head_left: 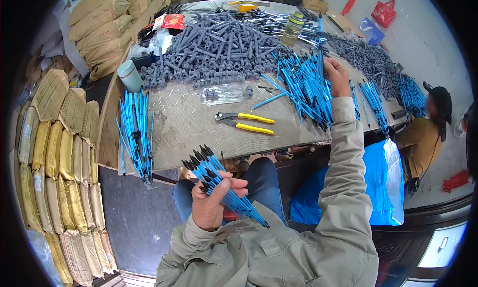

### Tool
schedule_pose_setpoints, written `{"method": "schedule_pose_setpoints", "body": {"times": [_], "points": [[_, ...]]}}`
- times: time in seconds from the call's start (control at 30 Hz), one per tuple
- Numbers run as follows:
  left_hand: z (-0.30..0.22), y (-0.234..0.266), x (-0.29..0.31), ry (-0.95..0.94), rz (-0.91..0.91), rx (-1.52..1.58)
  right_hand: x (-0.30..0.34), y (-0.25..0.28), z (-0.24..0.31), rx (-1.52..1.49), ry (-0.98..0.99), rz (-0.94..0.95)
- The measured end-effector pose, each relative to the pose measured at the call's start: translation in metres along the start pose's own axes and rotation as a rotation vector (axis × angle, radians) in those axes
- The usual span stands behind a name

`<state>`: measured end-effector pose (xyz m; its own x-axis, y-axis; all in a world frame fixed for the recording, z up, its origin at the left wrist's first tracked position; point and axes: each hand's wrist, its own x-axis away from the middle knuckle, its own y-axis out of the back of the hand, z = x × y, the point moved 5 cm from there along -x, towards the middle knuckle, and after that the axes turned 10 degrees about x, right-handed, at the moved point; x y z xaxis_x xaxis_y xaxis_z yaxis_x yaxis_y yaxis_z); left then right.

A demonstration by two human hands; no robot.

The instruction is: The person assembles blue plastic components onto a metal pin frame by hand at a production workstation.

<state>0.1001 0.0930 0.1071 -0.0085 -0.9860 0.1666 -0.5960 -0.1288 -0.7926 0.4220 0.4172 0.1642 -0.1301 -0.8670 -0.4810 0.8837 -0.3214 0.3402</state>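
My left hand [215, 200] is closed around a bundle of thin blue rods with black tips [226, 190], held slantwise above my lap. At the right of the table my right hand [337, 77] reaches over a heap of similar blue rods [301, 85]. Its fingers are curled in against upright blue rods at the heap's edge; the fingertips are partly hidden. Yellow-handled pliers [246, 123] lie on the table between my hands. Behind them sits a clear packet of thin metal pins [222, 94].
A large pile of grey plastic parts [224, 46] covers the table's middle. Another blue bundle [135, 138] overhangs the left edge, near a pale green cup [130, 76]. A bottle [292, 29] stands behind the rod heap. Stacked sacks [59, 157] line the left; a person [423, 133] sits at right.
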Motion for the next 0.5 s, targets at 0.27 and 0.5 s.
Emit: {"method": "schedule_pose_setpoints", "body": {"times": [0.27, 0.5], "points": [[0.004, 0.005, -0.008, -0.017, -0.045, -0.035, 0.086, 0.032, 0.028, -0.309, -0.283, 0.260], [0.008, 0.010, -0.027, -0.067, -0.168, -0.090, 0.211, 0.064, 0.102, -0.388, -0.193, 0.252]]}}
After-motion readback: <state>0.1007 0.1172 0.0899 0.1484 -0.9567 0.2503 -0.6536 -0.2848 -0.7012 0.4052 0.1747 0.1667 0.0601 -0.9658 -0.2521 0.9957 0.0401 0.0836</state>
